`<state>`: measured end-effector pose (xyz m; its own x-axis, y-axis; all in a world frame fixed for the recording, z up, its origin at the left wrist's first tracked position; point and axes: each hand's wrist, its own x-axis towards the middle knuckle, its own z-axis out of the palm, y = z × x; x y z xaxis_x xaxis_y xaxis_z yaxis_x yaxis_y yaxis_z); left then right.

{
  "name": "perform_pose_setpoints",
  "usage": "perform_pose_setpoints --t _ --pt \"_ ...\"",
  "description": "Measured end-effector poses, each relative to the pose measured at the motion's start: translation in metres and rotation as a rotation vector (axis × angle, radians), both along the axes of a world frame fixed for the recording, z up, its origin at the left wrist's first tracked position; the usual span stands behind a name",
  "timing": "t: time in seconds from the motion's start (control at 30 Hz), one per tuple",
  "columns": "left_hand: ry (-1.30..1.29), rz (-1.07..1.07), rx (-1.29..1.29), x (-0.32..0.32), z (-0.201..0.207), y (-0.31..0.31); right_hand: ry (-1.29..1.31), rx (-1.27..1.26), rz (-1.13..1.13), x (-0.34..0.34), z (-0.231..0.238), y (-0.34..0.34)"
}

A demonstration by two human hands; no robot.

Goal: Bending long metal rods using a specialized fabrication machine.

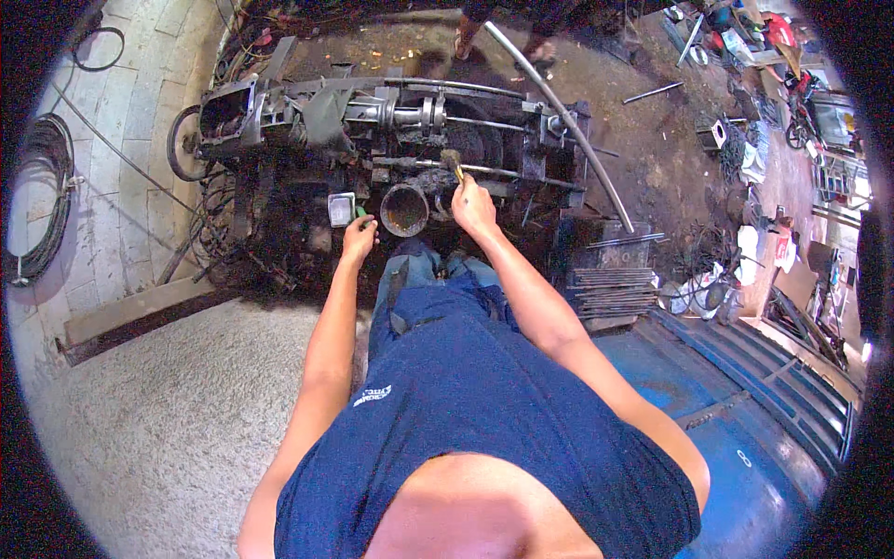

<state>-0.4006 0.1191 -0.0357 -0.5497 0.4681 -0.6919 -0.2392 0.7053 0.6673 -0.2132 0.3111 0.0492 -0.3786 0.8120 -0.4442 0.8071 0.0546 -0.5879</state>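
Note:
My right hand (pixel 474 205) is closed round the handle of a small paintbrush (pixel 452 161), its dark bristles pointing up at the greasy rods of a long machine (pixel 400 115). My left hand (pixel 359 238) is closed on a small green handle (pixel 362 213). Right beside that handle is a pale rectangular tray-like piece (pixel 342 210); whether the two are joined I cannot tell. Between my hands stands an open round metal pipe (pixel 404 211), rusty brown inside. A grey cloth (pixel 326 121) hangs over the machine's left part.
A long metal tube (pixel 559 116) slants across the machine's right end. Stacked rods (pixel 613 293) and a blue metal panel (pixel 726 438) are at my right. Coiled cable (pixel 42 200) hangs on the left wall. Another person's foot (pixel 463 42) shows beyond the machine.

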Motion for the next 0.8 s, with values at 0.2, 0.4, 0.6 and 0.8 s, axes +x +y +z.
perform_pose_setpoints --t 0.2,0.4,0.6,0.8 --pt "0.116 0.062 -0.003 0.015 -0.021 -0.016 -0.034 0.088 0.104 0.01 -0.005 0.005" --pt "0.262 0.131 0.013 0.024 -0.03 -0.018 0.023 0.07 0.142 0.02 -0.009 0.008" --pt "0.341 0.144 -0.01 0.024 -0.034 -0.02 0.156 0.124 0.124 0.014 -0.001 0.028" --pt "0.353 0.116 -0.106 0.021 -0.031 -0.015 0.202 0.153 -0.058 -0.018 0.023 0.056"
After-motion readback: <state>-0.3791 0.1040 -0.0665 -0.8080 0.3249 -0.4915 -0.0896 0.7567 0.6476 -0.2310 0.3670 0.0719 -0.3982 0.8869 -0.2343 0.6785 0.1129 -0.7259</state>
